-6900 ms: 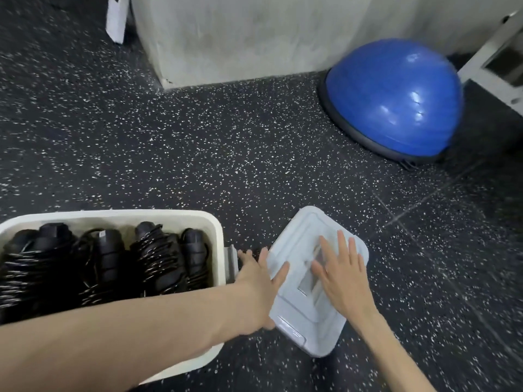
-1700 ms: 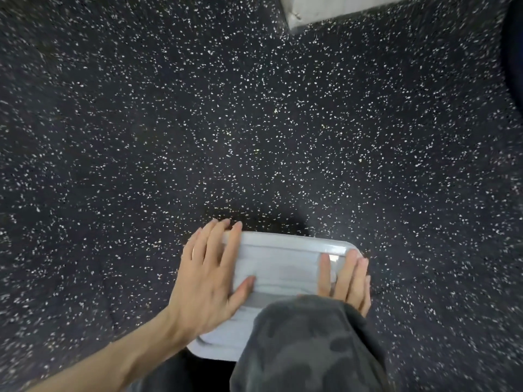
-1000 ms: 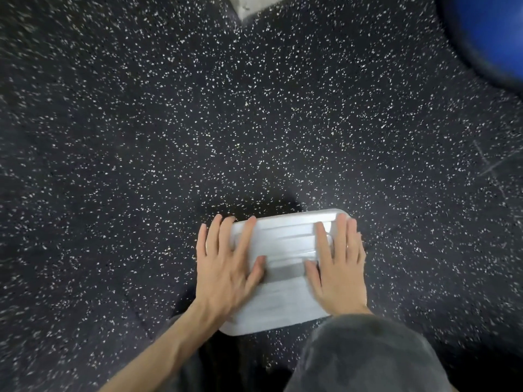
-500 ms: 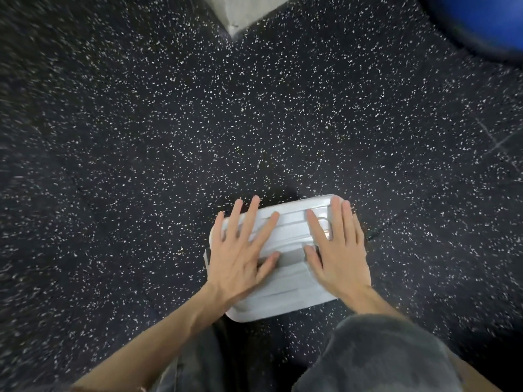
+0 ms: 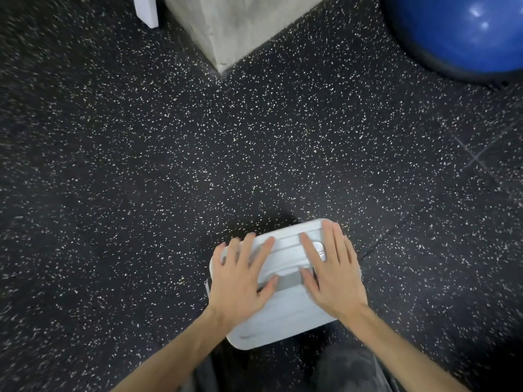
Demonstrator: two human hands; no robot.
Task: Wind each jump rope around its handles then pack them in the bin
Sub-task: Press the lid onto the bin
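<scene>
- Speckled black rubber floor (image 5: 198, 165) fills nearly all of the head view, which is the only view given. A grey concrete block (image 5: 226, 26) stands well ahead of the hands, with a white panel edge (image 5: 145, 9) to its left. A blue dome trainer (image 5: 458, 32) sits far ahead and to the right.
- Directly under both hands sits the bin (image 5: 283, 326), closed by its pale grey lid (image 5: 285, 247). A small latch or handle tab (image 5: 208, 287) pokes out just left of the left hand.
- The left hand (image 5: 240, 278) lies flat on the lid's left half, fingers spread and straight, thumb angled inward toward the middle.
- The right hand (image 5: 329, 273) mirrors it on the right half, fingers straight and close together, reaching the far edge. Neither hand curls around or pinches anything.
- My reading is that two flat palms, one on each half, spread even downward pressure so the lid seats all round without tipping.
- No jump rope shows. Any ropes would be under the lid, which hides the inside, so packing looks finished and the closing press is the step in hand.
- Dark trouser knees (image 5: 348, 369) frame the bin on the near side, suggesting a crouch over it.
</scene>
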